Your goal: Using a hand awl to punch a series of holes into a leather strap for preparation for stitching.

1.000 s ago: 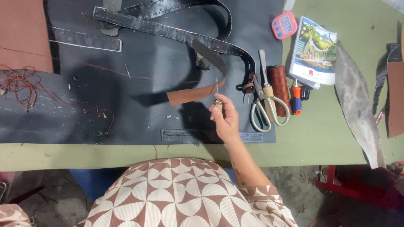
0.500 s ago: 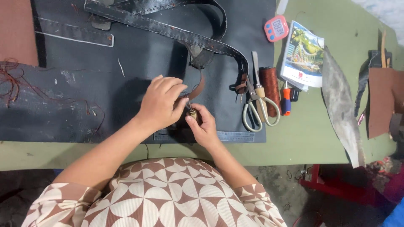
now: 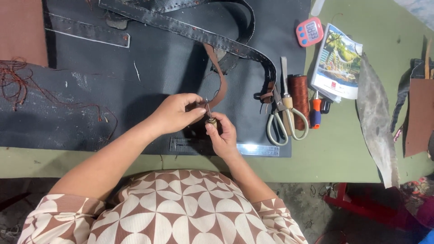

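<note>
Left hand [image 3: 174, 113] pinches a brown strap [image 3: 221, 86]; right hand [image 3: 220, 135] grips an awl [image 3: 209, 116] against it, apparently mid-piercing; scissors [image 3: 284, 118] lie right of both hands

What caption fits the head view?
Left hand steadies a brown strap while right hand holds an awl to it, over a dark mat.

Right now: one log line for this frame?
left hand: pinching brown leather strap | right hand: holding awl, tip at strap | surface: black mat | nearby: scissors
</note>
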